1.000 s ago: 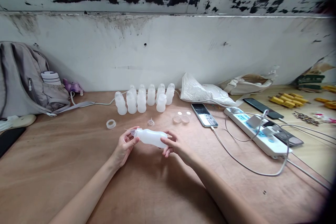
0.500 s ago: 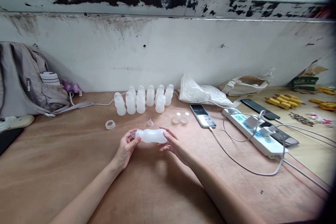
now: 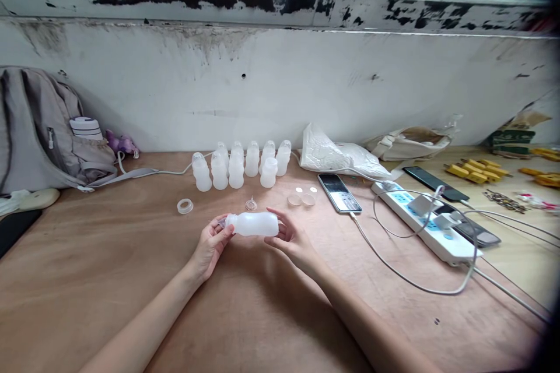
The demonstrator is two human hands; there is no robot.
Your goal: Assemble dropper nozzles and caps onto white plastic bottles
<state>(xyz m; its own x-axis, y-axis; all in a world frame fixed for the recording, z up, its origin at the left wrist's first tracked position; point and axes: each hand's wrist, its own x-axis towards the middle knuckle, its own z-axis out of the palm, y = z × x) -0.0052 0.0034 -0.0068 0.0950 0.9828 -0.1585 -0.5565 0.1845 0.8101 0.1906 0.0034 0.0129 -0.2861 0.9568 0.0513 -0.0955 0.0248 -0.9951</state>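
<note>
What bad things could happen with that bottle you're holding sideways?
The bottle lies sideways between the left hand and right hand, above the table; a loose grip might drop it. It could roll into the standing bottles behind and tip them. The tiny clear nipple and ring nearby could get knocked away.

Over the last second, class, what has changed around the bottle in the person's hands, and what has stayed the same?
The bottle has turned from tilted, base end lower, to about level, and has risen slightly. The left hand still pinches its neck end and the right hand still holds its base. The standing bottles, loose ring and phone have not moved.
</note>
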